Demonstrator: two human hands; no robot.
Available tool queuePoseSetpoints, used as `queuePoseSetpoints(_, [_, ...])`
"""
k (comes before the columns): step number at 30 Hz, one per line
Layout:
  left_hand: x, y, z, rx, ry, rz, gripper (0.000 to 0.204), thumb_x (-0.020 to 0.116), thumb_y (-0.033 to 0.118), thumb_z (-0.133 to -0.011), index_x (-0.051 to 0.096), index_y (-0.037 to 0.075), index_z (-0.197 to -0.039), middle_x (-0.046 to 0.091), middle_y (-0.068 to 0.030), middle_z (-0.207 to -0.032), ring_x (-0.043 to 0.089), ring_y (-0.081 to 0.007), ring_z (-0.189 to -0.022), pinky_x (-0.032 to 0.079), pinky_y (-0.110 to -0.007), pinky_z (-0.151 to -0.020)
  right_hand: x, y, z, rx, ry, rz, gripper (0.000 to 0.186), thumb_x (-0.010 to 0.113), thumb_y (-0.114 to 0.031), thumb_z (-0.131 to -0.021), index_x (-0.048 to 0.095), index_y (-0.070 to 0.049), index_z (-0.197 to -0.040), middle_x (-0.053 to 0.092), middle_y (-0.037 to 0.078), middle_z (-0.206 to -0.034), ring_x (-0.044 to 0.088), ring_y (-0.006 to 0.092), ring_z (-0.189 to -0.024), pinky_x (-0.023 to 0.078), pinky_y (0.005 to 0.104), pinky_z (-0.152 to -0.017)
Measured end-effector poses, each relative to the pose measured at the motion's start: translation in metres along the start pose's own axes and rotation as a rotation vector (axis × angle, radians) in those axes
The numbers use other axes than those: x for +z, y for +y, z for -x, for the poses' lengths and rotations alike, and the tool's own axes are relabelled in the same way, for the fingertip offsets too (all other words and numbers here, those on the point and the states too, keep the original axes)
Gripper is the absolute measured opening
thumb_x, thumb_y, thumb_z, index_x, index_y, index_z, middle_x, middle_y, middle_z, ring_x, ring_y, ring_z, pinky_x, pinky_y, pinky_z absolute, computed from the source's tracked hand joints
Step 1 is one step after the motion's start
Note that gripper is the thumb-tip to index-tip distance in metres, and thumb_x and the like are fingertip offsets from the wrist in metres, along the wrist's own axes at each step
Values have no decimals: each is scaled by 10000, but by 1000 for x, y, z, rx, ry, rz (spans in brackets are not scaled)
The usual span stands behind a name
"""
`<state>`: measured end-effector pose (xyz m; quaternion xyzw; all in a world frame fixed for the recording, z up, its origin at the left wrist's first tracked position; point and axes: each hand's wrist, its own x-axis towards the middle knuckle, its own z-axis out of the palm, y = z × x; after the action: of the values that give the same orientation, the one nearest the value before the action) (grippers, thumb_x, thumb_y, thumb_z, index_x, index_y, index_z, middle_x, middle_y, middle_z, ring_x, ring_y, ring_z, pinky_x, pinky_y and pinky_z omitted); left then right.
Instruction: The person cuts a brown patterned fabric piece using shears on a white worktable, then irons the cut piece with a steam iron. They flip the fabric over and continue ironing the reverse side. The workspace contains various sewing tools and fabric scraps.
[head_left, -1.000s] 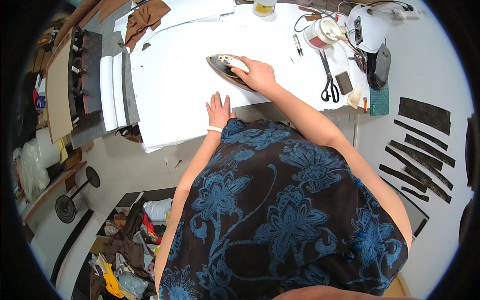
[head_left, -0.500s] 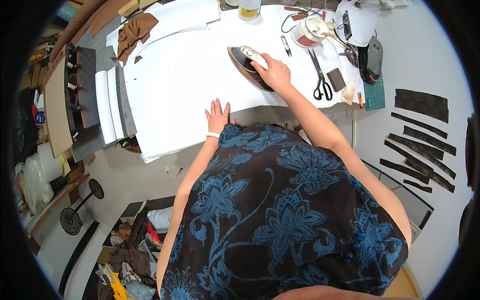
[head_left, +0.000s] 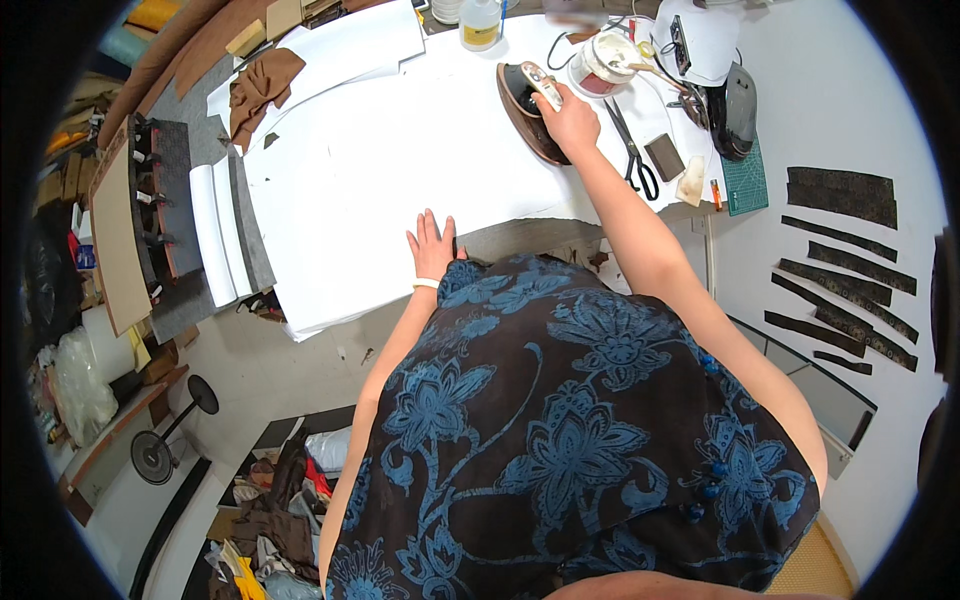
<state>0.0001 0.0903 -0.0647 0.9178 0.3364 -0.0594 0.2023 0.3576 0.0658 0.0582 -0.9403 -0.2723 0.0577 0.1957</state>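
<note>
My right hand [head_left: 573,122] is closed round the pale handle of a clothes iron [head_left: 524,118], dark with a copper-coloured edge. The iron is over a large white sheet [head_left: 350,190] that covers the worktable; whether its sole touches the sheet I cannot tell. Fingers spread, my left hand [head_left: 431,247] lies flat at the sheet's near edge and holds nothing. Just right of the iron lie black-handled scissors [head_left: 632,150], and behind it stands a white tub [head_left: 597,72] of pale paste with a wooden stick in it.
Right of the scissors are a dark block [head_left: 664,157], an orange lighter [head_left: 716,194] and a green cutting mat [head_left: 744,184]. A clear bottle [head_left: 481,27] stands at the back. Crumpled brown leather [head_left: 262,95] and white rolls [head_left: 214,225] lie left. Dark strips [head_left: 842,197] are on the right wall.
The iron has moved right and slightly away in my right hand, toward the tub and scissors. The small thread snips seen before are now hidden. My left hand stays flat at the edge.
</note>
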Motion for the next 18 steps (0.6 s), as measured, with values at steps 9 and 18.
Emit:
queuePoseSetpoints(9, [-2,1,6,64,99,92,708,718,319,-816,532,73,-1454,339,-305,-1562,276,-477,-1483,215,-644,-1214,-7,0,-23,-32,-143,-40,578,659,-599,-907,677,-193,-1318,765,156,-1026,726,362,-994,561,486,-842])
queuePoseSetpoints(18, [-10,4,4,208,155,224,548,739,224,-803,647,48,-1314,446,-293,-1467,413,-474,-1370,361,-537,-1169,-16,-17,42,-739,-422,134,487,678,-388,-942,634,-278,-1415,688,81,-1176,588,273,-1176,310,485,-1127])
